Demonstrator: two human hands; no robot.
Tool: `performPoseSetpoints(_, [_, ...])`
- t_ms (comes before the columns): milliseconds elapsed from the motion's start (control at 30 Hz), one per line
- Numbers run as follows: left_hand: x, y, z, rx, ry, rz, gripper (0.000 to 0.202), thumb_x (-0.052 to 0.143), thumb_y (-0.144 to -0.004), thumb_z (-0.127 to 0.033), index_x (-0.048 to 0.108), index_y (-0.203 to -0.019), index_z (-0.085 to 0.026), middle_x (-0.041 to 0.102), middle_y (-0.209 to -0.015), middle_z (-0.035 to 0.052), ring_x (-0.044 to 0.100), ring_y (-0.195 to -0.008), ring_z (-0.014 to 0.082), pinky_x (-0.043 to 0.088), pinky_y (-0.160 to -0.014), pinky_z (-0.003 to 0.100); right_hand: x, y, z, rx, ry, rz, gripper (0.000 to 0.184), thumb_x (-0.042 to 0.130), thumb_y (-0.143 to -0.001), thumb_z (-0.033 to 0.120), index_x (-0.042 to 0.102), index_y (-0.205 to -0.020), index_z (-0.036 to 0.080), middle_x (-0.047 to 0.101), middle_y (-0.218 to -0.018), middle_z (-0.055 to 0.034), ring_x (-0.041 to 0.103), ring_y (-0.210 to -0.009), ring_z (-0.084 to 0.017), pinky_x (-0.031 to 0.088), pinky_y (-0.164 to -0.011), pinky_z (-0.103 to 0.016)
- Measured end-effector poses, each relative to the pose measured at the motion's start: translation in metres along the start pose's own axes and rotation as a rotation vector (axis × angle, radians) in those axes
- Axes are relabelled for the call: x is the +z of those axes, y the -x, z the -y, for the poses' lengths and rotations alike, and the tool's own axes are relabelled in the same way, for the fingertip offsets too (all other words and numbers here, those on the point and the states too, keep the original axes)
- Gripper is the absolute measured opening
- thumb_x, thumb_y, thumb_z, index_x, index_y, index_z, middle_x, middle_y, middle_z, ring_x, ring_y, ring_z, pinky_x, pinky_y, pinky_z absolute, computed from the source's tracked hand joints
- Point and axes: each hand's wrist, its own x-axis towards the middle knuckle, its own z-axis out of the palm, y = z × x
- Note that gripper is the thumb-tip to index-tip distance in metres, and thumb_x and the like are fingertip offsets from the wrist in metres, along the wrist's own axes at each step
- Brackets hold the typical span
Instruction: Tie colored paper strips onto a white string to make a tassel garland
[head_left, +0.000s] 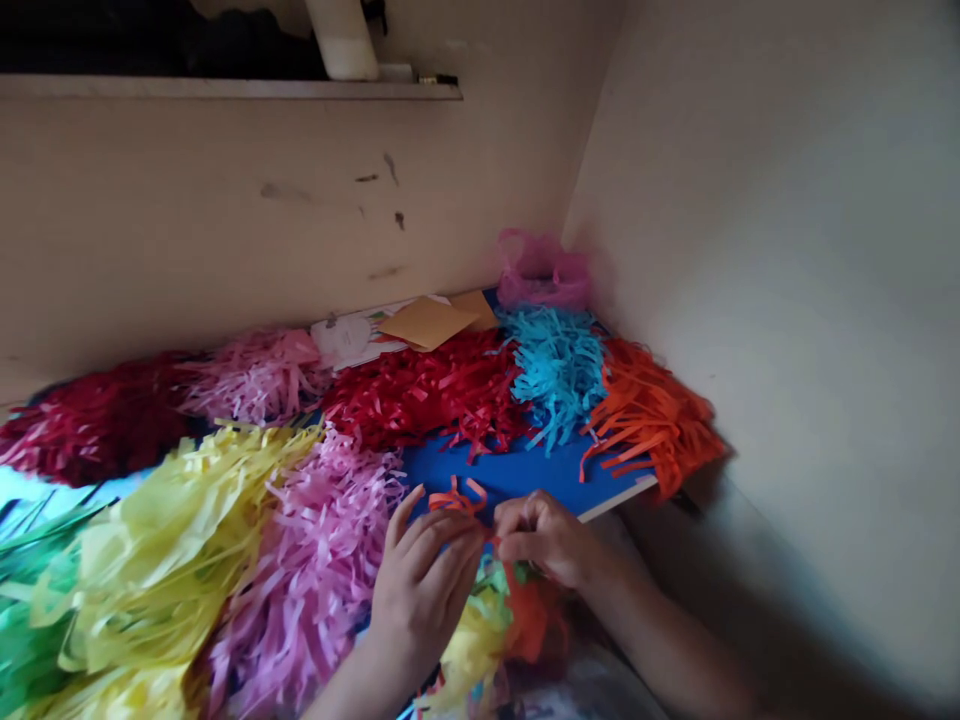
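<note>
My left hand (pixel 431 570) and my right hand (pixel 546 538) meet over the table's front edge, fingertips pinched close together on a fringed piece of orange tissue paper (pixel 466 497). Curled orange strips stick up behind the left fingers, and the left index finger is raised. More orange tissue (pixel 531 615) hangs below the hands, over a blurred bunch of yellow and green tissue (pixel 474 640). Just left of my left hand lies a pile of lilac-pink paper fringe (pixel 319 560). What exactly sits between the fingertips is partly hidden.
Fringe piles in yellow (pixel 172 550), green (pixel 30 620), dark red (pixel 442 390), light blue (pixel 559 365) and orange (pixel 656 410) cover much of the blue tabletop (pixel 517 480). Brown card (pixel 427 322) and a pink plastic bag (pixel 544 272) lie near the wall, under a shelf (pixel 225 88).
</note>
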Motion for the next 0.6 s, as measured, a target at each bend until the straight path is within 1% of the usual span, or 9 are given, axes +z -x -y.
performPoseSetpoints(67, [0.008,0.003,-0.004,-0.152,0.084,-0.058,0.011,0.060,-0.088,-0.013,0.066,-0.091,-0.023,0.071,-0.081,-0.0005,0.066,-0.078,0.0133,0.044,-0.101,0.042,0.004,-0.001,0.000,-0.110,0.050,-0.091,0.032,0.080,-0.068,0.043,0.065,-0.059,0.016,0.055,-0.061,0.0025,0.045,-0.058,-0.010,0.035,-0.057,-0.023])
performPoseSetpoints(100, [0.013,0.005,-0.006,-0.224,0.141,-0.081,0.011,0.060,-0.088,-0.014,0.066,-0.089,-0.023,0.070,-0.080,-0.0002,0.066,-0.076,0.0137,0.048,-0.095,0.040,0.006,-0.001,0.000,-0.134,0.060,-0.143,0.032,0.078,-0.070,0.044,0.064,-0.060,0.017,0.054,-0.060,0.0026,0.045,-0.058,-0.010,0.035,-0.056,-0.023])
performPoseSetpoints(200, [0.023,0.009,-0.012,-0.382,0.299,-0.113,0.009,0.060,-0.088,-0.018,0.068,-0.088,-0.023,0.069,-0.078,0.0014,0.067,-0.075,0.0159,0.054,-0.085,0.037,0.013,0.001,-0.002,-0.135,0.066,-0.254,0.031,0.077,-0.070,0.046,0.064,-0.071,0.019,0.054,-0.061,0.0036,0.042,-0.054,-0.010,0.035,-0.050,-0.022])
performPoseSetpoints(267, [0.025,0.010,-0.014,-0.440,0.357,-0.093,0.011,0.059,-0.088,-0.020,0.070,-0.090,-0.023,0.070,-0.080,0.0022,0.067,-0.076,0.0167,0.054,-0.086,0.038,0.017,0.003,-0.003,-0.164,0.114,-0.267,0.028,0.075,-0.073,0.046,0.066,-0.077,0.020,0.056,-0.063,0.0034,0.045,-0.054,-0.010,0.037,-0.051,-0.022])
performPoseSetpoints(367, [0.025,0.011,-0.012,-0.463,0.407,-0.084,0.010,0.062,-0.086,-0.023,0.072,-0.089,-0.023,0.072,-0.079,0.0024,0.067,-0.074,0.0169,0.054,-0.085,0.036,0.014,0.003,-0.002,-0.247,0.270,-0.229,0.026,0.070,-0.079,0.045,0.068,-0.074,0.020,0.061,-0.063,0.0023,0.052,-0.057,-0.012,0.042,-0.056,-0.023])
performPoseSetpoints(400, [0.024,0.011,-0.010,-0.471,0.418,-0.097,0.009,0.064,-0.086,-0.024,0.072,-0.087,-0.023,0.072,-0.079,0.0023,0.068,-0.075,0.0171,0.054,-0.083,0.035,0.009,0.000,-0.001,-0.269,0.355,-0.227,0.027,0.067,-0.082,0.045,0.068,-0.073,0.020,0.063,-0.064,0.0015,0.055,-0.059,-0.013,0.044,-0.057,-0.024])
performPoseSetpoints(467, [0.023,0.014,-0.006,-0.540,0.438,-0.149,0.007,0.066,-0.083,-0.026,0.073,-0.083,-0.023,0.073,-0.079,0.0025,0.068,-0.078,0.0178,0.055,-0.079,0.031,-0.012,-0.013,0.004,-0.256,0.661,-0.296,0.028,0.056,-0.090,0.043,0.072,-0.083,0.021,0.069,-0.072,-0.0006,0.061,-0.064,-0.015,0.049,-0.062,-0.025])
performPoseSetpoints(533, [0.023,0.017,-0.002,-0.715,0.502,-0.204,0.011,0.068,-0.082,-0.032,0.072,-0.082,-0.022,0.073,-0.079,0.0024,0.068,-0.076,0.0174,0.054,-0.071,0.026,-0.043,-0.035,0.010,-0.169,1.077,-0.450,0.030,0.044,-0.097,0.033,0.072,-0.099,0.022,0.073,-0.086,-0.0037,0.066,-0.076,-0.017,0.051,-0.071,-0.025])
performPoseSetpoints(600, [0.023,0.019,-0.002,-0.905,0.625,-0.216,0.019,0.068,-0.081,-0.040,0.070,-0.082,-0.021,0.071,-0.075,0.0016,0.065,-0.068,0.0156,0.051,-0.060,0.022,-0.077,-0.061,0.016,-0.098,1.244,-0.542,0.030,0.045,-0.094,0.022,0.072,-0.107,0.019,0.071,-0.105,-0.0101,0.066,-0.090,-0.021,0.050,-0.081,-0.030])
